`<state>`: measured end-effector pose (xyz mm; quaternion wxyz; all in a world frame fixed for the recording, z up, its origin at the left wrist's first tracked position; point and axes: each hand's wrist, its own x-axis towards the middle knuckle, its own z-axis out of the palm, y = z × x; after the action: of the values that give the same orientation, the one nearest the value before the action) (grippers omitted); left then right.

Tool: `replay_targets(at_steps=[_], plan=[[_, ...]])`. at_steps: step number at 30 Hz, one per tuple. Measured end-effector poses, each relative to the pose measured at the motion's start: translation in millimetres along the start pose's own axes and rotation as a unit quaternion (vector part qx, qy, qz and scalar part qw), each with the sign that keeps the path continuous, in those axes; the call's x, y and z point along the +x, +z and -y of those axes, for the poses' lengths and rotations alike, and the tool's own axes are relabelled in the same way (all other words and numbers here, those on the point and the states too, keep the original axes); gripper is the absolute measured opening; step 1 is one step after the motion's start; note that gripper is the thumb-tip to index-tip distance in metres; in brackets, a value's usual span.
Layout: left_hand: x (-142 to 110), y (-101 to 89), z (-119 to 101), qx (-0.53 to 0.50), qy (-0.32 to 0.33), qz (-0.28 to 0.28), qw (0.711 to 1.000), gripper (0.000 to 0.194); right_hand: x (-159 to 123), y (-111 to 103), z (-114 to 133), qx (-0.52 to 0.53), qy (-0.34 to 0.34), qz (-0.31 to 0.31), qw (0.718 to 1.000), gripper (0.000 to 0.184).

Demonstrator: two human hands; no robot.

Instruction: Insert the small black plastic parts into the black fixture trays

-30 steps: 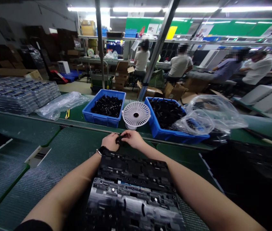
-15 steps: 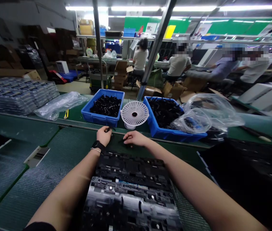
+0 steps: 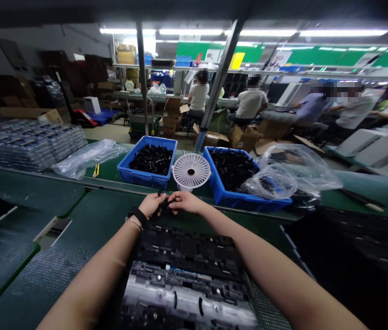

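My left hand [image 3: 151,205] and my right hand [image 3: 186,202] meet just above the near edge of the green bench. Between their fingertips they pinch a small black plastic part [image 3: 164,207], partly hidden by my fingers, so its shape is hard to make out. A black watch and a thin bracelet circle my left wrist. Right below my hands lies a stack of black and silver moulded trays [image 3: 187,270], with my forearms on either side of it.
Two blue crates of black plastic parts [image 3: 139,177] [image 3: 245,203] flank a white fan [image 3: 191,172]. A clear plastic bag [image 3: 283,176] lies over the right crate. Wrapped tray stacks [image 3: 25,144] stand at the left. Seated co-workers are at benches far behind.
My hands, apart half a second ago, have come together on the small black part. The view has tilted slightly, shifting the crates and fan lower in the picture.
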<state>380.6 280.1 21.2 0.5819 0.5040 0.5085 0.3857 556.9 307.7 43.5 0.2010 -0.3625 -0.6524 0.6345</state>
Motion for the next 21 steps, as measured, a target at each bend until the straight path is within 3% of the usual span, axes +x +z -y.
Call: replay_targets(at_steps=[7,13,21], plan=[[2.2,4.7,-0.7,0.073,0.012,0.040,0.996,0.049,2.9,-3.7,-0.6,-0.068,-0.026,-0.025,0.997,0.021],[-2.7,7.3,-3.4,0.114,-0.013,0.060,0.992,0.059,0.9,-14.3,-3.6,-0.114,-0.016,-0.044,0.992,0.019],[-3.4,21.5,-4.8,0.187,0.028,0.053,0.981,0.042,-5.5,-9.4,-11.3,-0.097,0.018,-0.060,0.993,0.022]])
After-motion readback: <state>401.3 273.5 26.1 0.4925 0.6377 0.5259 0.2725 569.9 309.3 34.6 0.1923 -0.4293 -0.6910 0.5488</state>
